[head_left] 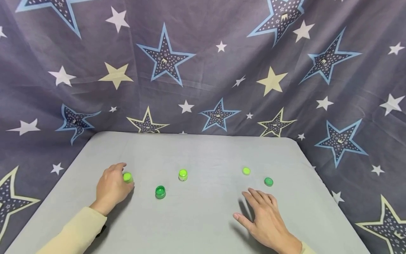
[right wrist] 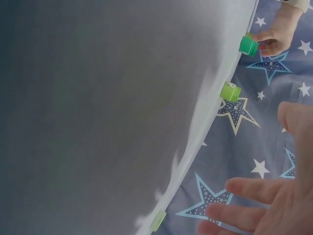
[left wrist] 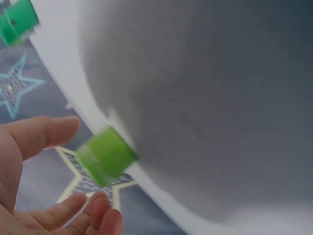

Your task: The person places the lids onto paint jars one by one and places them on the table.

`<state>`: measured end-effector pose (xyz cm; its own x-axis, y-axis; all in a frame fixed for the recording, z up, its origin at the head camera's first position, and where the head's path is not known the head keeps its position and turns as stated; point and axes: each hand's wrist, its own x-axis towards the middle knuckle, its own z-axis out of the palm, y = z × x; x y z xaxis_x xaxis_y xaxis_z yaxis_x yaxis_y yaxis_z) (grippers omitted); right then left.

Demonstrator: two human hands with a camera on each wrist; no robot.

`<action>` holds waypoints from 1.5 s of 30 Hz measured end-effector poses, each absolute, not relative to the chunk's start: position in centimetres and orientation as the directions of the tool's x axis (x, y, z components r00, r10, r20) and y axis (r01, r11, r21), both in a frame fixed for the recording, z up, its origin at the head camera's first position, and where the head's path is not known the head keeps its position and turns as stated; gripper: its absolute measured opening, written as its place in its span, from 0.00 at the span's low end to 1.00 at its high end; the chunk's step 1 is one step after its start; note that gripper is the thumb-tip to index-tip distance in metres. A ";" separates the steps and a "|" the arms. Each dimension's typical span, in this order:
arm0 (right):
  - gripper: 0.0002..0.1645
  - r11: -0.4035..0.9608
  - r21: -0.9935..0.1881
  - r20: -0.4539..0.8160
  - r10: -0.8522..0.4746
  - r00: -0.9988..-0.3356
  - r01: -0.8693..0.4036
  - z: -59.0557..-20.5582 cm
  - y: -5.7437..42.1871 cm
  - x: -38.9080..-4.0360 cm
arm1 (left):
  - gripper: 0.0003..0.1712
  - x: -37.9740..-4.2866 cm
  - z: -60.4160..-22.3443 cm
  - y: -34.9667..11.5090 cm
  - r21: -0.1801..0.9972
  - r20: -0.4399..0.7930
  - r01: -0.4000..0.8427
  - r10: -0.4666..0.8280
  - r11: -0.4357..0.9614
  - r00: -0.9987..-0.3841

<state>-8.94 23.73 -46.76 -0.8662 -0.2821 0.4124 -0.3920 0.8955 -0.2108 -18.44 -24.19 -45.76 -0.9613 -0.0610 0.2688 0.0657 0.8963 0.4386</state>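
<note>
My left hand (head_left: 112, 185) is at a small light green jar (head_left: 128, 177) on the left of the table. In the left wrist view, thumb and fingers stand apart on either side of that jar (left wrist: 107, 155), with gaps between. To its right sit a dark green jar (head_left: 160, 192), its top uncovered, and a second light green jar (head_left: 183, 175). My right hand (head_left: 266, 220) hovers over the table's right side, fingers spread and holding nothing. Beyond its fingertips lie a light green lid (head_left: 246, 171) and a dark green lid (head_left: 268, 181).
A light grey cloth covers the table (head_left: 203, 225). Dark fabric with a star pattern (head_left: 203, 88) hangs behind it and along both sides. The right wrist view also takes in the dark green jar (right wrist: 248, 46) near the left hand.
</note>
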 end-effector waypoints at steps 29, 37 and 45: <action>0.46 0.895 -0.217 0.420 -0.275 -0.865 -0.390 -46.7 24.8 -8.9 | 0.38 -15.3 -45.6 -19.0 0.536 0.222 0.230 0.127 0.812 -0.967; 0.46 0.893 -0.221 0.440 -0.267 -0.857 -0.392 -46.8 25.1 -9.1 | 0.41 -15.4 -46.1 -18.1 0.580 0.141 0.188 0.130 0.793 -0.981; 0.45 0.892 -0.220 0.469 -0.259 -0.844 -0.396 -46.8 25.4 -9.3 | 0.37 -15.7 -46.4 -17.6 0.596 0.041 0.111 0.107 0.796 -0.993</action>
